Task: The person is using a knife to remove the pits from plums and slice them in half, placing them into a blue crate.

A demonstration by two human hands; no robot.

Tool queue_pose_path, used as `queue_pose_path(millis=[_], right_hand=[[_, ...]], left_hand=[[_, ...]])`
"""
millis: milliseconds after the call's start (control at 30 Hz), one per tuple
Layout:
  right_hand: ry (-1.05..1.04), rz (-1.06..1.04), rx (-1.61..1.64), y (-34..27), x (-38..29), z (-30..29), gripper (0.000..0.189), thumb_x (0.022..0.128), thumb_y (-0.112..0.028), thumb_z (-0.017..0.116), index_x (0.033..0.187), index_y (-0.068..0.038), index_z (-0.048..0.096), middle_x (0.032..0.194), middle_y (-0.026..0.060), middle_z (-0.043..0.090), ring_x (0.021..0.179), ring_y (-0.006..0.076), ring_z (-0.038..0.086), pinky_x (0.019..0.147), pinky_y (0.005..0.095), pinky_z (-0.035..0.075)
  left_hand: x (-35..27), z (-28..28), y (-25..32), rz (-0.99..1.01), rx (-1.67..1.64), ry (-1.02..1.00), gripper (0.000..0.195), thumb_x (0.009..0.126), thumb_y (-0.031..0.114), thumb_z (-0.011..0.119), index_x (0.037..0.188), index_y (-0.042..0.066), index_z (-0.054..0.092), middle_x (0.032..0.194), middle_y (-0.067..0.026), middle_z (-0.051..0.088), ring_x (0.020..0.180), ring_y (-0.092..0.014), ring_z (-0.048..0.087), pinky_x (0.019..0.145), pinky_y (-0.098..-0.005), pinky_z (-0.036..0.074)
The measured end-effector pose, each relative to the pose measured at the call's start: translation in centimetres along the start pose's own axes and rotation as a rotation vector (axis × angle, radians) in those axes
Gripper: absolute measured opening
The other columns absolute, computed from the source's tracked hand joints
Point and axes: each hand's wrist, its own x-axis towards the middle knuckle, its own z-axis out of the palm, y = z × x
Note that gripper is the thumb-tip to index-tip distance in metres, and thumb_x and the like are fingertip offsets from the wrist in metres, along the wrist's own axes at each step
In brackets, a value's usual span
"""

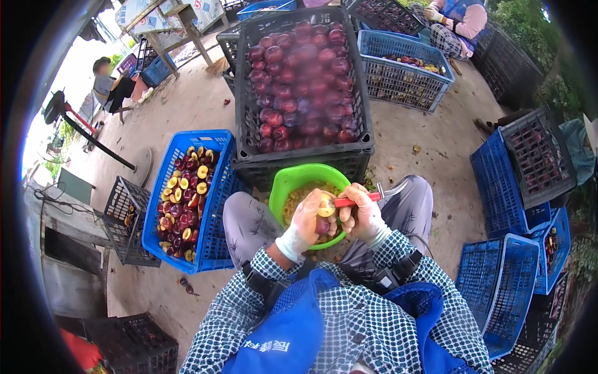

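Note:
My left hand [302, 224], in a pale glove, holds a plum half [326, 205] with its yellow cut face showing. A dark red plum piece [322, 225] is just below it, between the hands. My right hand [363, 212], also gloved, grips a small tool with a red handle [350, 201] and a metal end, its other end at the cut face. Both hands are over a bright green plastic basin [279, 189] with yellowish fruit bits [295, 198] inside. Behind the basin, whole plums [285, 84] fill a black plastic crate [364, 126].
A blue crate [226, 187] of halved plums [189, 196] is at the left. Blue crates [495, 290] and a black crate [542, 159] stand at the right. A pedestal fan [93, 135] and two seated people [110, 86] [455, 28] are farther off.

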Motion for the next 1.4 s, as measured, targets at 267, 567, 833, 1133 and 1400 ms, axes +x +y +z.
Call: queue_pose_path(millis=[267,567,833,1133,1400], right_hand=[[0.113,-0.042,-0.055,2.6,2.1,3.1,0.032,0.109,-0.032,0.064,0.100,-0.001,0.069,0.067,0.0144,0.070,0.042,0.0240,0.056,0.043,0.0344,0.050],[0.121,-0.138,-0.066,2.2,2.8,2.7,0.036,0.111,-0.036,0.063,0.102,-0.002,0.067,0.069,0.0136,0.070,0.045,0.0221,0.058,0.044,0.0347,0.050],[0.222,-0.184,-0.460,-1.5,1.1,1.7,0.031,0.111,-0.035,0.066,0.099,-0.007,0.072,0.072,0.0053,0.073,0.050,0.0115,0.059,0.045,0.0262,0.041],[0.166,-0.103,-0.109,2.0,0.8,2.0,0.035,0.116,-0.036,0.061,0.101,-0.005,0.066,0.065,0.0090,0.068,0.042,0.0175,0.054,0.041,0.0303,0.044],[0.237,-0.173,-0.343,2.6,2.0,1.3,0.042,0.118,-0.044,0.057,0.110,-0.005,0.070,0.069,0.0060,0.068,0.053,0.0143,0.058,0.050,0.0279,0.046]], left_hand=[[0.8,-3.0,-0.4,0.017,0.054,0.253,0.055,0.122,0.053,0.042,0.115,0.005,0.069,0.090,-0.0043,0.070,0.072,-0.016,0.066,0.065,-0.0293,0.055],[1.5,-2.5,0.3,-0.057,-0.205,0.144,0.057,0.123,0.053,0.037,0.128,0.005,0.069,0.099,-0.0082,0.071,0.076,-0.018,0.067,0.065,-0.0328,0.056],[1.2,-3.4,0.3,-0.049,0.036,0.032,0.063,0.121,0.056,0.039,0.150,0.003,0.059,0.105,-0.0091,0.071,0.080,-0.016,0.068,0.066,-0.0315,0.058],[1.4,-0.5,-0.5,-0.107,-0.171,0.152,0.064,0.120,0.065,0.037,0.119,0.008,0.067,0.091,-0.0062,0.070,0.071,-0.019,0.067,0.064,-0.0331,0.056],[3.4,-3.8,-2.3,-0.230,-0.219,0.353,0.062,0.118,0.065,0.043,0.104,0.011,0.069,0.080,-0.0060,0.068,0.062,-0.022,0.063,0.055,-0.0358,0.054]])
